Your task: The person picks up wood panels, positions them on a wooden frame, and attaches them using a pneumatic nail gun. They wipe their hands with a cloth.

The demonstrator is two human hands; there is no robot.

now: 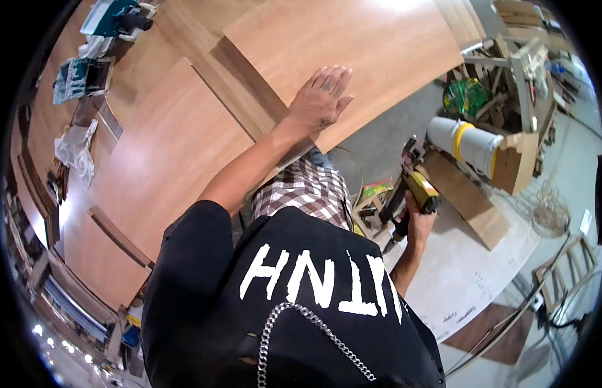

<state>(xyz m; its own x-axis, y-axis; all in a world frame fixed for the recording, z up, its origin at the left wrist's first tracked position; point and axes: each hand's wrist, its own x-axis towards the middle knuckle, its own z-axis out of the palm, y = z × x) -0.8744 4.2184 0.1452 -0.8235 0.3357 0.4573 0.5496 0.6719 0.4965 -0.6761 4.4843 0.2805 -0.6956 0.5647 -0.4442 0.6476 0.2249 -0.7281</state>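
Observation:
My left hand (320, 100) lies flat near the corner of a large wooden panel (352, 58), its fingers stretched out and nothing in them. A second wooden panel (165, 149) lies to the left, with a lower wooden strip between the two. Away from the panels, on the right, my right hand (418, 223) grips a yellow and black nail gun (422, 184). The nail gun points away from me, apart from the wood. Part of its handle is hidden by my fingers.
A white bucket with a yellow band (466, 139) lies on its side at the right, near a loose wooden board (466, 194). Cables (508, 323) trail over the floor at lower right. Plastic bags (77, 152) and teal containers (84, 77) sit at the left.

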